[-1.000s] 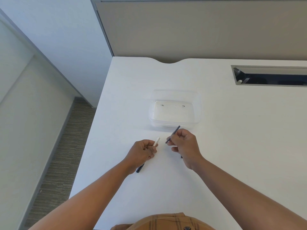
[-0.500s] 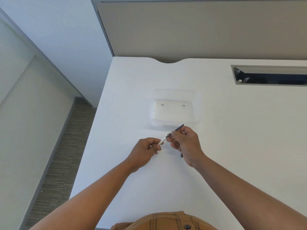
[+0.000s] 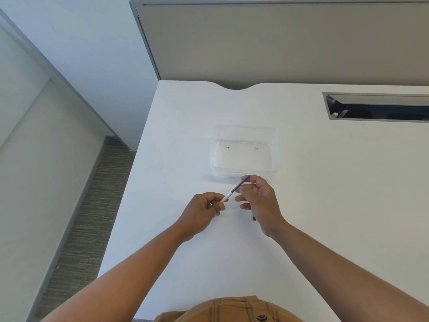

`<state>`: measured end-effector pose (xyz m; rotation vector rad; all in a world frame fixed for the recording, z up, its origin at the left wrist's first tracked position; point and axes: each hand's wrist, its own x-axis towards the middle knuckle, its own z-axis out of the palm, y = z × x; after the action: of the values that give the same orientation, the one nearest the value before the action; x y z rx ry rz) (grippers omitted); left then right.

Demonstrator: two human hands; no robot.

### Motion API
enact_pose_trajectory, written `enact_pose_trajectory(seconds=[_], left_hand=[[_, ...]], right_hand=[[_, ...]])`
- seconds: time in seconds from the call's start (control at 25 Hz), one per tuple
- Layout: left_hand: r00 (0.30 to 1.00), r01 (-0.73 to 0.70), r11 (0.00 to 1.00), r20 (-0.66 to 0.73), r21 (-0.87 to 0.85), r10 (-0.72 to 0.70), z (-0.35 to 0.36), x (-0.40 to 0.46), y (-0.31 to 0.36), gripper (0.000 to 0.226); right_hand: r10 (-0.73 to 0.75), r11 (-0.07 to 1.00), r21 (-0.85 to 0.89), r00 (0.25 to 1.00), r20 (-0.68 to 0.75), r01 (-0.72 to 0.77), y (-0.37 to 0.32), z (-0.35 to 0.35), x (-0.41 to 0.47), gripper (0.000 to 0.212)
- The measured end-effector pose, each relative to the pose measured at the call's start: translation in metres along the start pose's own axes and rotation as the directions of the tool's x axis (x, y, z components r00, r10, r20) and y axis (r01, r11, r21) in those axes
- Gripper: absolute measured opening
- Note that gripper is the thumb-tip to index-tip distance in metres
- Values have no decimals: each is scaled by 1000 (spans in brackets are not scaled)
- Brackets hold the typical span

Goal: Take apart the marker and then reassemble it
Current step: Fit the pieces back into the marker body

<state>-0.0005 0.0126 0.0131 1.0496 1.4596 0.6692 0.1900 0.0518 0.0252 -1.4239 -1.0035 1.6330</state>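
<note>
My left hand (image 3: 204,211) is closed around the white marker barrel (image 3: 226,196), whose open end pokes out toward the upper right. A thin dark ink rod (image 3: 241,182) runs from that end up to my right hand (image 3: 257,201), which pinches it between thumb and fingers. Rod and barrel lie in one line, and the rod's lower end meets the barrel's mouth. A small dark piece (image 3: 254,217), likely the cap, lies on the white table (image 3: 325,205), mostly hidden under my right hand.
A clear plastic tray (image 3: 277,156) with nothing but a few specks stands just beyond my hands. A metal cable slot (image 3: 376,108) is set into the table at the far right. A grey partition rises behind the table, whose left edge drops to a carpeted floor.
The two hands came together. The barrel tip and the dark rod, apart a second ago, now meet end to end, with the rod entering the barrel.
</note>
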Motion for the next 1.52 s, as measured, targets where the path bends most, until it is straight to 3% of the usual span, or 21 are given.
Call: enact_pose_trajectory(seconds=[0.28, 0.56, 0.88, 0.96, 1.08, 1.24, 1.36, 1.52], left_hand=[[1000, 10, 1000, -3, 5, -10, 1, 0, 1, 23], [1000, 1, 1000, 4, 0, -1, 1, 0, 1, 26], [1000, -3, 1000, 3, -4, 3, 1, 1, -1, 23], [1000, -4, 1000, 2, -7, 4, 0, 1, -2, 21], [1000, 1, 1000, 7, -5, -1, 0, 1, -3, 20], [1000, 2, 1000, 14, -10, -2, 1, 1, -3, 19], [1000, -5, 1000, 20, -8, 5, 2, 2, -3, 19], [1000, -8, 1000, 17, -5, 8, 3, 2, -2, 21]], right_hand=[[-140, 970, -197, 990, 18, 140, 7, 3, -2, 22], [-96, 955, -280, 995, 33, 101, 14, 0, 0, 43], [-135, 930, -346, 991, -8, 124, 19, -3, -1, 30], [-167, 869, -483, 983, -72, 112, 20, -9, 0, 21], [-101, 644, -765, 992, -73, 9, 21, -22, 1, 19], [16, 415, -903, 994, -112, -109, 22, -35, 2, 31], [74, 349, -928, 991, -111, -130, 24, -38, 1, 34], [125, 363, -926, 990, -64, -105, 26, -39, 0, 22]])
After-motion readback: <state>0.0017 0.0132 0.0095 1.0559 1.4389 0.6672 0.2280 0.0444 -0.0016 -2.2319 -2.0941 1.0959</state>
